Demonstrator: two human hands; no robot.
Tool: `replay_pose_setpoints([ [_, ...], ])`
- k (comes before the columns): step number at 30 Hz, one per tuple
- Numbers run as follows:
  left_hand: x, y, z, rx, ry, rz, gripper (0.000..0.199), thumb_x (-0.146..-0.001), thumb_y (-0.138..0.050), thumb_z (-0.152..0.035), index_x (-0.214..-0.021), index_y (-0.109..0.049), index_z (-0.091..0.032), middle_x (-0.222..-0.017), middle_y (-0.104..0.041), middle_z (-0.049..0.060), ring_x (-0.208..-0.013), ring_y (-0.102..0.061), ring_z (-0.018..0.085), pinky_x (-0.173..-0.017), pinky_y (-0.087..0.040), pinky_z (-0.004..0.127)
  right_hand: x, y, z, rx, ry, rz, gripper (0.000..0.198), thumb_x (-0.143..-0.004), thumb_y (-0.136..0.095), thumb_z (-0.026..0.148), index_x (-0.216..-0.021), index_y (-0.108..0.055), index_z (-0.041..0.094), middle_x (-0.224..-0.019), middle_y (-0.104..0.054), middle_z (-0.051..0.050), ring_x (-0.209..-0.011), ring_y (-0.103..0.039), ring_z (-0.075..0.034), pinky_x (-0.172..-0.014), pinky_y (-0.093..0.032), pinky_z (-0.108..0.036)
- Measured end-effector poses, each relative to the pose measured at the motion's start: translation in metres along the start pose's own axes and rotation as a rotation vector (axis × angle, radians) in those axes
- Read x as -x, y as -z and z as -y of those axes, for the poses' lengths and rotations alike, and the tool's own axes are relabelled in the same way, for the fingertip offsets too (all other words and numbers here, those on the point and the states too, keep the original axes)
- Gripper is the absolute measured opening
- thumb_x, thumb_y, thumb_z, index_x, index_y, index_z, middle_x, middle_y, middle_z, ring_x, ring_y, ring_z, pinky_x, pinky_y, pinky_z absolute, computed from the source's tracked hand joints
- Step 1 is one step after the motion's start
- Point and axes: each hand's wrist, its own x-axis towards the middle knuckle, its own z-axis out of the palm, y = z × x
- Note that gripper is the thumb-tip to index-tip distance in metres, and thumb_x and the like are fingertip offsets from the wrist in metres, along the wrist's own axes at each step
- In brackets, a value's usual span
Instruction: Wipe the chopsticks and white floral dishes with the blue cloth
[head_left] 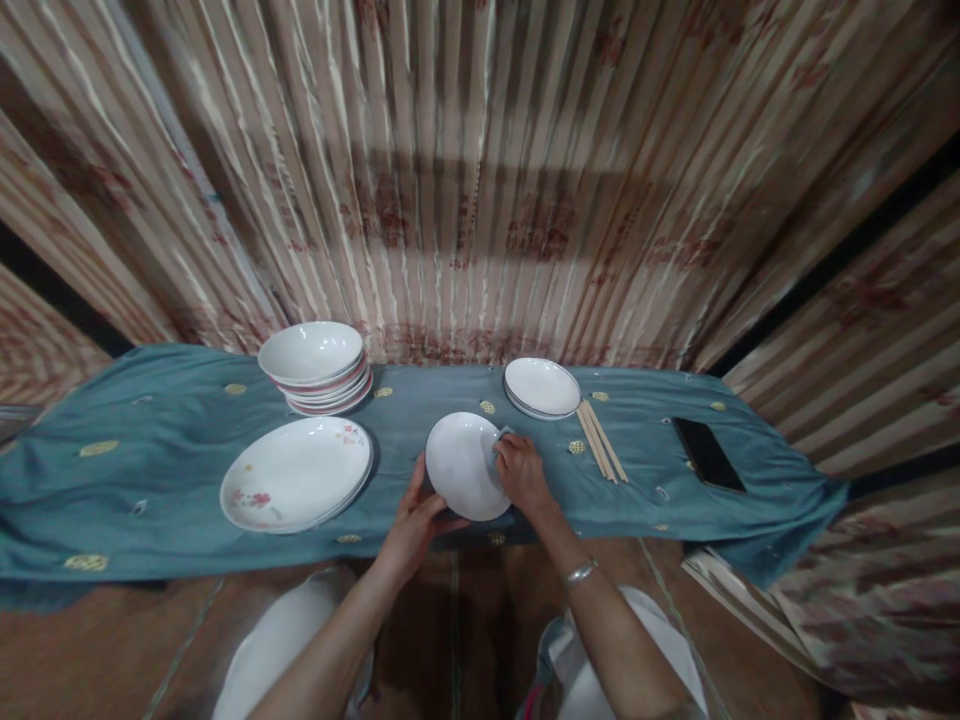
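A small white plate (461, 465) is tilted toward me near the front edge of the table. Its lower left rim is gripped by my left hand (416, 515), thumb on the face and fingers underneath. At the plate's right side, my right hand (521, 470) is closed on a greyish cloth (501, 440), pressing it against the surface; most of the cloth is hidden by the fingers. Behind and to the right lies a short stack of small white plates (542, 386) with dark rims. Several wooden chopsticks (601, 440) rest beside that stack.
A stack of white bowls (311, 353) stands at the back left, with oval floral plates (300, 475) in front. A black phone (709, 453) lies at the right on the teal tablecloth (172, 460). Pleated curtains (465, 180) hang right behind the table.
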Motion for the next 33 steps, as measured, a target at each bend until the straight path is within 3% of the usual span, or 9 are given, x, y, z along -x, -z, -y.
replay_pose_setpoints([
  [5,-0.003,-0.003,0.001,0.024,0.002,-0.010,0.100,-0.062,-0.073,-0.017,-0.148,-0.024,-0.030,-0.109,-0.060,0.006,-0.083,-0.060,0.021,-0.069,-0.059,0.043,-0.019,-0.019,-0.002,-0.185,-0.019,-0.162,0.022,-0.088,-0.045,0.011,-0.095,-0.065,0.016,-0.100,-0.064,-0.012,-0.095,-0.058,-0.023,-0.091,-0.046,-0.038],
  [10,-0.004,-0.002,0.002,0.032,0.000,-0.008,0.098,-0.062,-0.073,-0.019,-0.147,-0.026,-0.033,-0.112,-0.060,0.006,-0.086,-0.061,0.022,-0.072,-0.058,0.045,-0.036,-0.034,0.003,-0.406,-0.074,-0.176,0.033,-0.086,-0.045,0.015,-0.113,-0.062,0.017,-0.116,-0.061,-0.012,-0.110,-0.056,-0.023,-0.102,-0.042,-0.039],
  [20,-0.003,-0.004,-0.001,0.034,0.022,0.002,0.101,-0.062,-0.072,-0.018,-0.149,-0.022,-0.032,-0.111,-0.061,0.006,-0.084,-0.062,0.020,-0.074,-0.057,0.046,-0.044,-0.045,0.024,-0.806,0.024,-0.060,0.043,-0.088,-0.046,0.025,-0.130,-0.054,0.022,-0.139,-0.049,-0.008,-0.131,-0.042,-0.019,-0.113,-0.030,-0.037],
  [26,-0.003,-0.002,0.001,0.059,0.014,0.007,0.100,-0.061,-0.073,-0.017,-0.147,-0.025,-0.034,-0.110,-0.062,0.005,-0.081,-0.062,0.018,-0.073,-0.058,0.042,-0.037,-0.025,0.045,-1.008,0.085,0.114,0.040,-0.091,-0.047,0.033,-0.129,-0.056,0.024,-0.143,-0.046,-0.007,-0.134,-0.039,-0.019,-0.114,-0.027,-0.036],
  [30,-0.003,-0.004,0.001,0.051,0.025,-0.023,0.097,-0.061,-0.073,-0.016,-0.146,-0.030,-0.031,-0.099,-0.064,0.003,-0.077,-0.061,0.017,-0.070,-0.058,0.039,-0.028,-0.010,0.054,-1.115,0.113,0.208,0.035,-0.090,-0.051,0.038,-0.120,-0.064,0.025,-0.137,-0.052,-0.007,-0.131,-0.043,-0.019,-0.113,-0.027,-0.037],
  [33,-0.004,-0.003,0.002,0.042,0.009,-0.010,0.090,-0.061,-0.072,-0.017,-0.143,-0.037,-0.029,-0.104,-0.064,0.004,-0.078,-0.061,0.018,-0.067,-0.058,0.038,-0.020,-0.001,0.056,-1.178,0.111,0.303,0.032,-0.088,-0.054,0.042,-0.112,-0.068,0.025,-0.130,-0.058,-0.006,-0.125,-0.049,-0.020,-0.110,-0.032,-0.037],
])
